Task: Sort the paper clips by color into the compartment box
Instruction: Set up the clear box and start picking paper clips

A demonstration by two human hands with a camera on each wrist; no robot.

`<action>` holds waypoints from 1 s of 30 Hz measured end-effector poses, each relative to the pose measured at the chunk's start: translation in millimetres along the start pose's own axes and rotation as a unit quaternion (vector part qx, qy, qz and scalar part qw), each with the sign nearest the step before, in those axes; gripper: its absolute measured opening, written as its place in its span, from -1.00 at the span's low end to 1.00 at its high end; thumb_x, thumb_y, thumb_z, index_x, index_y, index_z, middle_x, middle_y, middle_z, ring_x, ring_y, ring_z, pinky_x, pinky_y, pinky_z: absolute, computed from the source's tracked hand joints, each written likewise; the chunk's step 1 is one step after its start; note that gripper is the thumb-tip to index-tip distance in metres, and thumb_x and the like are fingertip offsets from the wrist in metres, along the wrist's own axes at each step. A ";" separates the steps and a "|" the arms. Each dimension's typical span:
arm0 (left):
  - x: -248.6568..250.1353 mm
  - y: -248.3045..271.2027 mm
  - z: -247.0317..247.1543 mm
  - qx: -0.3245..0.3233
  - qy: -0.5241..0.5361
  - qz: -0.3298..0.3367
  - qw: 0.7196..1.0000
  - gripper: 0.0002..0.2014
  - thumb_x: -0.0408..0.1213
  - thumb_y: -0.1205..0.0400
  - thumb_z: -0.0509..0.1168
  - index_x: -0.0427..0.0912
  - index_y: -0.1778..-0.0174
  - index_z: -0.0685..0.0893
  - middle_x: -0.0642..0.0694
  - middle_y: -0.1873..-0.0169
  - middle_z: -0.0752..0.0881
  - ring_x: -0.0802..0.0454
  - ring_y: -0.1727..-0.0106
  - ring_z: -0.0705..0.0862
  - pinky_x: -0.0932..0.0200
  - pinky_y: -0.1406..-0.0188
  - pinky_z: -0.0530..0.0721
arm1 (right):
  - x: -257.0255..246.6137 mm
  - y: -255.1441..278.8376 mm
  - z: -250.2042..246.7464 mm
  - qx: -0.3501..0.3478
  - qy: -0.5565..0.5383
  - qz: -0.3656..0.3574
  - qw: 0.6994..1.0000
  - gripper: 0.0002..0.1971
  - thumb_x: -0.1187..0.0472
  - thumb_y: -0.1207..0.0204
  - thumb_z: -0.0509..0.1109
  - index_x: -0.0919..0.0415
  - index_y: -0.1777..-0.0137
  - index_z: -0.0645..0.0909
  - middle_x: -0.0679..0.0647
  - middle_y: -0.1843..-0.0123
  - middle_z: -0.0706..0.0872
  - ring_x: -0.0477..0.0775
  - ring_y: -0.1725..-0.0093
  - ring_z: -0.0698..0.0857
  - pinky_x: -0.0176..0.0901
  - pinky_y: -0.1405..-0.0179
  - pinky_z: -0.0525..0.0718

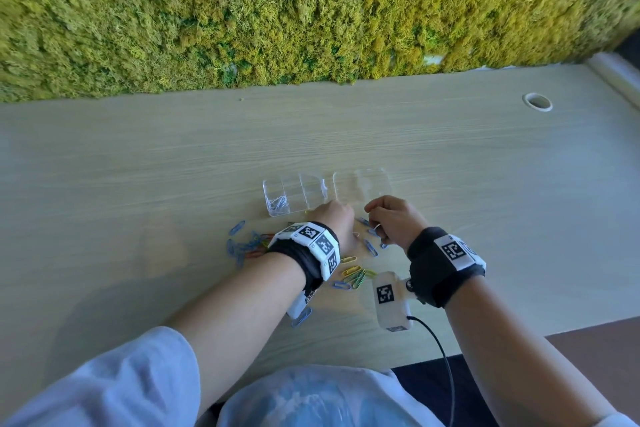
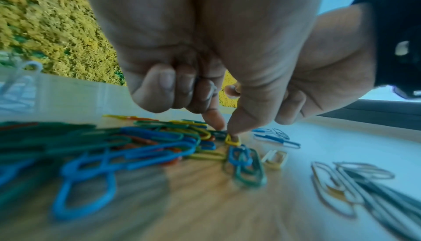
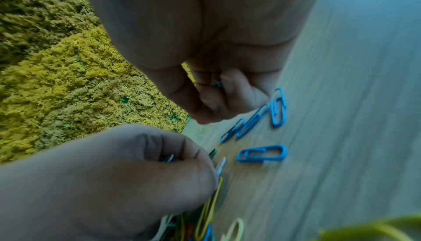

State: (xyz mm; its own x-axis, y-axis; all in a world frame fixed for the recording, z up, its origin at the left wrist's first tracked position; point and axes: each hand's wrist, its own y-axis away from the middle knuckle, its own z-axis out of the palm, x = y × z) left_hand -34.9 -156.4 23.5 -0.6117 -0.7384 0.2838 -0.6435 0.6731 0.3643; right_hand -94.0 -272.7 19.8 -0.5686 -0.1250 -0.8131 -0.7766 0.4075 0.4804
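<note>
The clear compartment box (image 1: pixel 313 192) lies open on the desk with its lid (image 1: pixel 372 184) folded out to the right. Several pale clips (image 1: pixel 278 203) sit in its leftmost compartment. My left hand (image 2: pixel 225 128) is down at the loose clips just in front of the box; its thumb and forefinger pinch a yellow clip (image 2: pixel 232 140) on the table, and a pale clip (image 2: pixel 212 90) is tucked in its curled fingers. My right hand (image 1: pixel 381 222), close beside it, is curled around a pale clip (image 1: pixel 377 227), also seen as a clip (image 3: pixel 217 84) between its fingers.
Blue, green, red and yellow clips (image 1: pixel 247 246) are heaped left of my left wrist. Yellow and green clips (image 1: pixel 355 274) lie between my wrists, blue ones (image 3: pixel 262 153) under the right hand. A moss wall (image 1: pixel 277 10) backs the desk; a cable hole (image 1: pixel 536 101) is far right.
</note>
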 end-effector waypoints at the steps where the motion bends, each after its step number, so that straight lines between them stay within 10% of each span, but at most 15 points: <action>1: -0.8 0.2 0.3 -0.001 0.009 0.000 1.000 -0.76 -0.19 -0.55 0.32 -0.29 0.01 0.70 -0.22 0.04 0.73 -0.18 0.02 0.72 0.04 0.03 0.71 | -0.2 0.6 2.1 -0.003 -0.003 -0.002 1.000 -0.74 0.45 -0.52 0.12 0.14 0.25 0.54 0.09 0.43 0.55 0.01 0.53 0.40 -0.22 0.53 0.38; 11: -8.5 3.0 3.8 0.019 0.094 -0.017 0.995 -0.85 -0.26 -0.51 0.33 -0.24 0.10 0.73 -0.20 0.03 0.69 -0.14 0.01 0.72 0.01 -0.04 0.72 | -1.8 7.1 9.9 -0.015 -0.043 -0.005 0.999 -0.76 0.42 -0.60 0.16 0.17 0.22 0.55 0.09 0.43 0.52 -0.01 0.53 0.37 -0.31 0.59 0.29; 15: -13.3 8.8 0.7 0.031 0.180 -0.024 0.983 -0.90 -0.24 -0.47 0.34 -0.18 0.18 0.69 -0.10 0.15 0.72 -0.06 0.15 0.71 0.14 0.22 0.67 | -1.9 8.6 9.0 -0.006 -0.087 -0.011 0.996 -0.77 0.48 -0.62 0.08 0.26 0.01 0.56 0.13 0.40 0.54 0.01 0.52 0.38 -0.34 0.69 0.32; 23: -55.9 28.9 -27.8 0.018 0.523 -0.103 0.846 -0.81 -0.41 -0.58 0.17 -0.15 0.34 0.42 -0.03 0.48 0.43 0.09 0.52 0.38 0.28 0.56 0.38 | -4.5 5.0 15.4 -0.038 0.010 0.008 0.999 -0.65 0.51 -0.59 0.04 0.13 0.18 0.57 0.08 0.34 0.58 0.00 0.52 0.42 -0.32 0.63 0.40; 30: -92.7 26.9 -54.1 0.085 0.213 -0.106 0.968 -0.86 -0.35 -0.65 0.03 -0.14 -0.01 0.47 -0.05 0.25 0.55 0.07 0.40 0.45 0.18 0.49 0.36 | -15.2 6.9 33.4 -0.080 0.104 -0.009 0.991 -0.65 0.49 -0.59 0.02 0.06 0.12 0.53 0.02 0.30 0.57 -0.02 0.48 0.41 -0.28 0.58 0.34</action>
State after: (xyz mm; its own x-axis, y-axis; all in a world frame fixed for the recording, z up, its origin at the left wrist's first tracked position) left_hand 29.4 -72.1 54.9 -0.2361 -0.7862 0.5710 -0.8226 0.4745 0.3132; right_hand -81.6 -237.8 24.5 -0.5853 -0.3218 -0.7443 -0.8105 0.2569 0.5263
